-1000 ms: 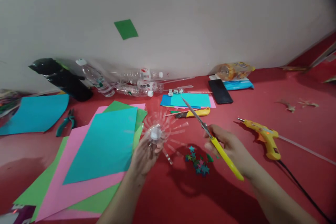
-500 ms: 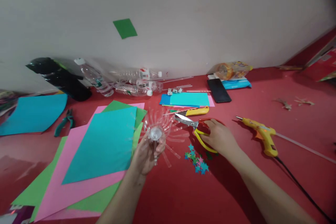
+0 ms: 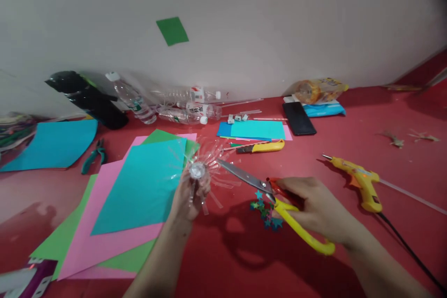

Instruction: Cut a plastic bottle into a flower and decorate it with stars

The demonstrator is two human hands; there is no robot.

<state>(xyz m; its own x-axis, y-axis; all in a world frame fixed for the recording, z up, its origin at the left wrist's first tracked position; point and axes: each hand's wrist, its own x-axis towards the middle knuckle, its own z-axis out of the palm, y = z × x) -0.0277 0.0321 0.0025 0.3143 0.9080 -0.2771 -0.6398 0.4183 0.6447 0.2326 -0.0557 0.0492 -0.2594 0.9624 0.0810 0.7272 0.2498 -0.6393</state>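
Observation:
My left hand (image 3: 190, 195) grips a clear plastic bottle piece (image 3: 197, 171) whose thin cut strips fan out all round, above the red table near the turquoise sheet (image 3: 143, 186). Red-and-yellow scissors (image 3: 249, 179) are in my right hand (image 3: 314, 205), raised over the table, their blades pointing left toward the strips. The blades look closed or nearly so. Small coloured stars (image 3: 267, 216) lie in a pile beneath the scissors, partly covered by them.
Pink and green sheets lie left, beside pliers (image 3: 93, 156). Along the wall are a black bottle (image 3: 92, 102) and several clear bottles (image 3: 134, 102). A yellow cutter (image 3: 263, 147), phone (image 3: 299, 118) and snack pack (image 3: 319, 91) sit behind; a corded glue gun (image 3: 359, 179) lies right.
The scissors have risen off the table with my right hand, and their handles have swung toward me. My left hand and the plastic piece have shifted slightly left. The view has tilted a little.

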